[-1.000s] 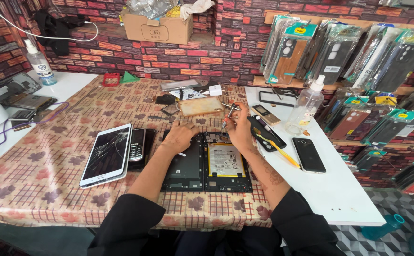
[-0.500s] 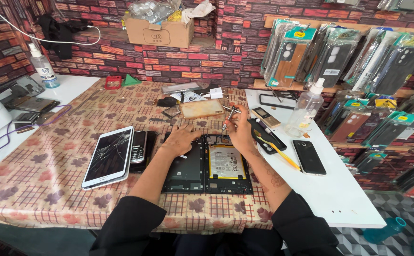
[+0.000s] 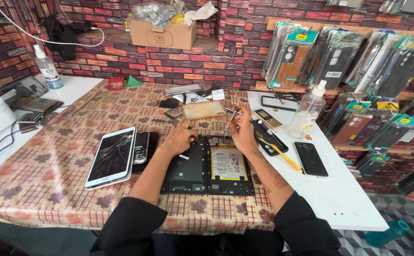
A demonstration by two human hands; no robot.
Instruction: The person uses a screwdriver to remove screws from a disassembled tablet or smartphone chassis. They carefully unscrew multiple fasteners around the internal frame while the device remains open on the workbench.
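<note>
Working on: an opened tablet [image 3: 208, 166] lying flat on the patterned tablecloth [image 3: 50, 170], its back off and a pale battery [image 3: 229, 163] showing in the right half.
Right hand [image 3: 243, 134]: closed around a thin screwdriver [image 3: 229, 119], held tilted, tip pointing down at the tablet's top edge just below the fingers.
Left hand [image 3: 179, 139]: resting palm down on the tablet's upper left corner, fingers bent and pressing on the frame; it grips nothing that can be made out.
Between the hands: the top rim of the tablet, both hands close together.
Left of the left hand: a dark keypad phone [image 3: 141, 148], then a white tablet with a cracked screen [image 3: 112, 156], touching side by side.
Beyond the right hand: a clear phone case [image 3: 203, 109] and small parts.
Right of the right hand: a yellow-handled tool [image 3: 279, 152], a black phone [image 3: 310, 159] on the white table [image 3: 349, 199], and a spray bottle [image 3: 309, 110] further off.
</note>
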